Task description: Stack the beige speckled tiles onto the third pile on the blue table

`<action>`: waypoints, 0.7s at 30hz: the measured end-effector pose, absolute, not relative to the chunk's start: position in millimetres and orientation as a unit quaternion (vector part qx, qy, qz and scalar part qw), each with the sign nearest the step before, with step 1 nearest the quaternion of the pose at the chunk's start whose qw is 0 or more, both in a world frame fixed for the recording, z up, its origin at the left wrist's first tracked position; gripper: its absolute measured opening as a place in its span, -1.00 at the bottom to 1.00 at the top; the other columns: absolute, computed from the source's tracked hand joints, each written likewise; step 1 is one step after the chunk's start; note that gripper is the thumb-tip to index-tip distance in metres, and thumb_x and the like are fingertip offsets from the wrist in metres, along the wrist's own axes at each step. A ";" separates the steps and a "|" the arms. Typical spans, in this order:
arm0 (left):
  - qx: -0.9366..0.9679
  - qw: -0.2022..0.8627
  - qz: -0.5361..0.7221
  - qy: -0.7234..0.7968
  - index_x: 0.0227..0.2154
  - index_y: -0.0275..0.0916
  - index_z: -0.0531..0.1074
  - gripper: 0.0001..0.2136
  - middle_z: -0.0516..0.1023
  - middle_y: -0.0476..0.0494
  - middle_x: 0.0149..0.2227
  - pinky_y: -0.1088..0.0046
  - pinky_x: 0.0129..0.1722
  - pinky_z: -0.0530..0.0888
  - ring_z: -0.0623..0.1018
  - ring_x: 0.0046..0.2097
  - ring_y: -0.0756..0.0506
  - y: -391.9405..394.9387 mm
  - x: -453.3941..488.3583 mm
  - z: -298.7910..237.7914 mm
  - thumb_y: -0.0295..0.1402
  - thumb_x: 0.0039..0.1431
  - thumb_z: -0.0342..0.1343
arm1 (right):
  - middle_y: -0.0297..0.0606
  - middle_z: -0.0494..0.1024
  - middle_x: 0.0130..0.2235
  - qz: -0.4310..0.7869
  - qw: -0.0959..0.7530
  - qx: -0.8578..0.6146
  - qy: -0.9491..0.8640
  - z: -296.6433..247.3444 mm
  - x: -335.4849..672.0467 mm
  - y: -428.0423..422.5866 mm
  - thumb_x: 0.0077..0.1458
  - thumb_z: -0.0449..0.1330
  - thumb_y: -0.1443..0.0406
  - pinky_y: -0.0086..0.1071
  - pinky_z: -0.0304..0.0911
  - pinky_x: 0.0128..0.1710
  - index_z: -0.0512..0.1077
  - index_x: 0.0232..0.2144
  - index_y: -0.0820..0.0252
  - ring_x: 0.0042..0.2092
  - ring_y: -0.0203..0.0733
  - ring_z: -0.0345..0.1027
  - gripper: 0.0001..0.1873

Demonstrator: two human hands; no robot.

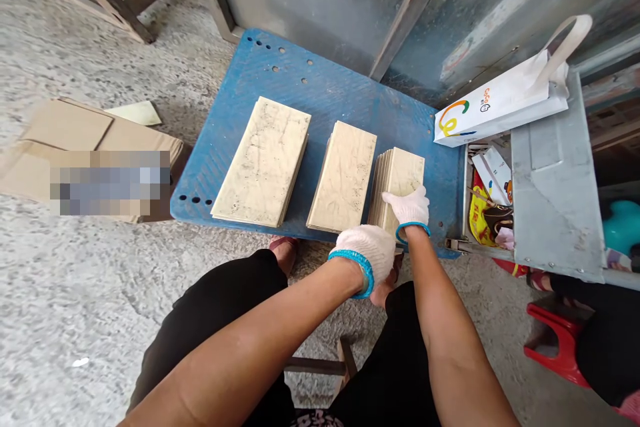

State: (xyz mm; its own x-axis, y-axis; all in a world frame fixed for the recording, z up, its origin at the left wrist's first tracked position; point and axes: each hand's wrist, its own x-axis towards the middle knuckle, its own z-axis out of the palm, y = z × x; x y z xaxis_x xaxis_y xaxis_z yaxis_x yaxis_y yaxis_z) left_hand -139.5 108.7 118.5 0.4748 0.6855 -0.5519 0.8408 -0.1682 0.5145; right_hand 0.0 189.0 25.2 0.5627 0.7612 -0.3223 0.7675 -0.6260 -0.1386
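Observation:
My right hand (409,205), in a white knitted glove with a blue cuff, lies over the near part of a stack of thin pale boards (400,170). Its thumb stretches left across the top, and its other fingers bend at the right side. The boards fan out in steps along the stack's left side. My left hand (367,250), gloved alike, is curled at the stack's near end; its fingertips are hidden. Left of it stand a middle stack (345,173) and a wider stack (265,160), both pale with dark specks.
The stacks rest on a blue plastic board (215,167). A white paper bag (500,100) stands by an open metal drawer (560,173) holding small packets. Left lies a cardboard box (110,127). A red stool (555,343) and another person's dark-clothed leg are at right.

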 end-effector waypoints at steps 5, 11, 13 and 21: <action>0.762 0.410 -0.106 0.490 -0.13 -0.41 0.52 -0.71 0.56 -0.45 -0.18 0.08 -0.21 0.53 0.56 -0.07 -0.38 107.9 -137.4 118.3 -0.35 0.24 -0.01 | 0.19 0.31 0.08 -0.164 -0.016 0.883 0.441 20.9 -1.1 185.8 -0.35 0.39 -0.06 0.05 0.21 0.04 0.11 0.18 0.25 0.10 0.29 0.26 0.10; 0.758 0.416 -0.109 0.491 -0.09 -0.37 0.51 -0.69 0.55 -0.46 -0.15 0.13 -0.17 0.52 0.55 -0.05 -0.34 111.3 -142.5 117.9 -0.36 0.23 -0.03 | 0.18 0.23 0.17 -0.184 -0.069 0.854 0.482 23.1 9.3 181.5 -0.21 0.30 -0.10 0.04 0.12 0.13 0.06 0.24 0.26 0.19 0.28 0.15 0.06; 0.755 0.407 -0.109 0.502 -0.09 -0.38 0.51 -0.69 0.55 -0.45 -0.15 0.12 -0.19 0.53 0.56 -0.05 -0.34 112.7 -145.1 117.3 -0.37 0.23 -0.04 | 0.17 0.22 0.20 -0.186 -0.103 0.843 0.494 24.3 21.5 179.9 -0.18 0.29 -0.09 0.05 0.09 0.16 0.08 0.24 0.29 0.20 0.29 0.13 0.04; 0.767 0.381 -0.107 0.506 -0.14 -0.38 0.54 -0.67 0.57 -0.45 -0.18 0.10 -0.19 0.53 0.57 -0.08 -0.34 113.9 -143.6 117.8 -0.34 0.24 -0.07 | -0.01 0.47 0.03 -0.178 -0.203 0.825 0.497 11.2 94.8 132.6 -0.05 0.20 0.04 -0.14 0.22 0.09 0.32 0.07 0.28 0.00 0.00 0.39 -0.33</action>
